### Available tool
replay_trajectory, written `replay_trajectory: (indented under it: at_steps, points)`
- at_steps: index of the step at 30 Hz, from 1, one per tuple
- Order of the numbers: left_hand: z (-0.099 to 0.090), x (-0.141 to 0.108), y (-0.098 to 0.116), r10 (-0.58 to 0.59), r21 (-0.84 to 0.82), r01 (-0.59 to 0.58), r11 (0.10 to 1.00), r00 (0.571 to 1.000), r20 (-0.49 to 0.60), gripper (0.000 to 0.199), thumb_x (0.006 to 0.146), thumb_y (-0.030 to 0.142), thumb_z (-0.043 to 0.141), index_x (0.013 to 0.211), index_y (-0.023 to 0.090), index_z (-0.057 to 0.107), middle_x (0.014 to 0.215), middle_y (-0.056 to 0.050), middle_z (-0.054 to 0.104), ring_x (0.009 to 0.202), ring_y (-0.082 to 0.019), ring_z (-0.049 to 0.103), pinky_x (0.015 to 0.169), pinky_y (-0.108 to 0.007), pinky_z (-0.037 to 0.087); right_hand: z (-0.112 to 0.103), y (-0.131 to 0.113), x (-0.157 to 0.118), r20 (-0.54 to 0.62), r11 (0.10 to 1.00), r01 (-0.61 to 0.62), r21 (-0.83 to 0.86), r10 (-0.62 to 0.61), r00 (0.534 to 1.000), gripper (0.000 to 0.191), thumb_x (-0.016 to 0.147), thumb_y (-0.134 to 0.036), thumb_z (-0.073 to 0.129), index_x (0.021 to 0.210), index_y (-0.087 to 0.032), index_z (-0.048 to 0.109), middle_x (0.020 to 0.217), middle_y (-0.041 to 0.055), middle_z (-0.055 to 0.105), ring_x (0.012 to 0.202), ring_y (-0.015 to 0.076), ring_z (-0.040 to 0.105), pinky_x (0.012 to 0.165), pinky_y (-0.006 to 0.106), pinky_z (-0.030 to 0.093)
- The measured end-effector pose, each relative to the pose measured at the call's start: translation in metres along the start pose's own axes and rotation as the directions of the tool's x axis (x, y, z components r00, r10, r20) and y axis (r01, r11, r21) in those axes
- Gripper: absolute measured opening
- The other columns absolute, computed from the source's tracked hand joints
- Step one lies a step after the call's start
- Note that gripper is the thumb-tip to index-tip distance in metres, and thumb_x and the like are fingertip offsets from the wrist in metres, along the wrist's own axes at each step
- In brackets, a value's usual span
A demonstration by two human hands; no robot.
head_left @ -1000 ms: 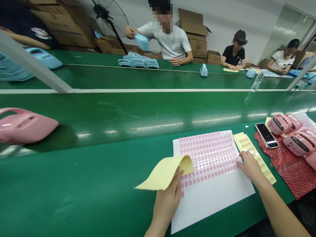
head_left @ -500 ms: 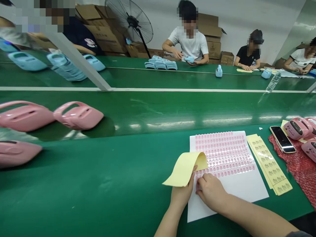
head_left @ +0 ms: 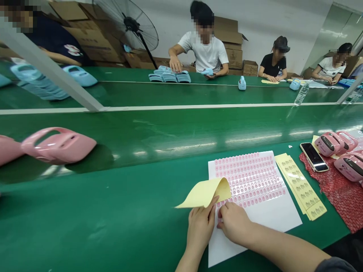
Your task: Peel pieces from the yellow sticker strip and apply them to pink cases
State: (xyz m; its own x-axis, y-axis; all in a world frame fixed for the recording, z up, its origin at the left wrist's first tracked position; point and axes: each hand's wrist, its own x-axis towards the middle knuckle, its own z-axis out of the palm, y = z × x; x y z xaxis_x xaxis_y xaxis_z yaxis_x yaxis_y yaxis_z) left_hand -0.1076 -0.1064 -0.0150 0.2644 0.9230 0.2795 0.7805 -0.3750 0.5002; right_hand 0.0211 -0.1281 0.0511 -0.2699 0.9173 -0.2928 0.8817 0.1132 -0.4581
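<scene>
A white sheet (head_left: 272,211) carries rows of small pink oval stickers (head_left: 249,185) and lies on the green table in front of me. My left hand (head_left: 202,223) is closed on a curled pale yellow backing sheet (head_left: 202,193), which bends over the left edge of the white sheet. Close beside it, my right hand (head_left: 234,223) rests on the white sheet below the sticker rows. Its fingers are pinched together at the left end of the lowest row; what sits between the fingertips is hidden.
Yellow sticker strips (head_left: 302,187) lie right of the sheet. Beyond them are a phone (head_left: 314,156), red bubble wrap (head_left: 337,196) and pink plastic housings (head_left: 350,166). More pink housings (head_left: 61,145) stand at left on the belt. Across it, co-workers sit near blue housings (head_left: 170,74) and a bottle (head_left: 301,94).
The view has swung a little to the right, so things appear further left. My hands stay close together at the sheet's left edge. A co-worker opposite has reached to the blue stack.
</scene>
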Motion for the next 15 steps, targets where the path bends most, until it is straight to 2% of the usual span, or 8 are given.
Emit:
replay_trajectory:
  at_steps: [3, 6, 10, 13, 15]
  points:
    - [0.007, -0.003, -0.006, -0.013, -0.021, 0.013, 1.000, 1.000, -0.025, 0.036, 0.084, 0.036, 0.031, 0.103, 0.026, 0.061, 0.105, -0.004, 0.062, 0.099, -0.024, 0.056, 0.089, -0.043, 0.043, 0.009, 0.002, 0.001, -0.041, 0.999, 0.043, -0.025, -0.044, 0.998, 0.013, 0.073, -0.013, 0.057, 0.085, -0.009, 0.060, 0.087, 0.0150, 0.062, 0.083, 0.0264, 0.058, 0.064, 0.035, 0.046]
    - [0.011, -0.005, -0.008, -0.058, -0.061, 0.056, 0.997, 0.998, -0.026, 0.036, 0.085, 0.036, 0.031, 0.106, 0.027, 0.058, 0.110, -0.001, 0.059, 0.106, -0.020, 0.052, 0.098, -0.039, 0.038, 0.023, 0.005, 0.002, -0.089, 0.994, 0.101, -0.048, -0.105, 0.991, 0.012, 0.073, -0.006, 0.052, 0.081, -0.011, 0.059, 0.083, 0.0132, 0.062, 0.079, 0.0249, 0.058, 0.061, 0.034, 0.046]
    - [0.009, -0.003, -0.006, -0.029, -0.077, 0.027, 0.997, 0.999, -0.036, 0.038, 0.085, 0.036, 0.028, 0.104, 0.025, 0.059, 0.113, -0.002, 0.057, 0.109, -0.021, 0.050, 0.095, -0.039, 0.040, 0.033, 0.010, 0.004, -0.154, 0.990, 0.136, -0.031, -0.139, 0.978, 0.012, 0.073, -0.005, 0.050, 0.079, -0.012, 0.057, 0.081, 0.0113, 0.060, 0.076, 0.0232, 0.057, 0.061, 0.033, 0.045]
    - [0.006, 0.000, -0.008, -0.005, -0.045, 0.003, 0.999, 0.999, -0.036, 0.038, 0.084, 0.036, 0.029, 0.100, 0.026, 0.061, 0.110, -0.004, 0.059, 0.101, -0.024, 0.055, 0.090, -0.044, 0.043, 0.027, 0.011, 0.005, -0.131, 0.989, 0.145, -0.027, -0.147, 0.980, 0.013, 0.073, -0.006, 0.051, 0.083, -0.011, 0.057, 0.084, 0.0129, 0.060, 0.080, 0.0244, 0.056, 0.064, 0.034, 0.046]
    - [0.008, 0.000, -0.012, -0.018, -0.030, 0.018, 0.999, 1.000, -0.012, 0.036, 0.083, 0.035, 0.031, 0.096, 0.026, 0.063, 0.100, -0.005, 0.063, 0.095, -0.025, 0.057, 0.089, -0.047, 0.043, 0.021, 0.010, 0.005, -0.100, 0.990, 0.140, -0.018, -0.141, 0.985, 0.019, 0.071, -0.008, 0.053, 0.090, -0.010, 0.057, 0.091, 0.0150, 0.060, 0.084, 0.0262, 0.056, 0.065, 0.035, 0.046]
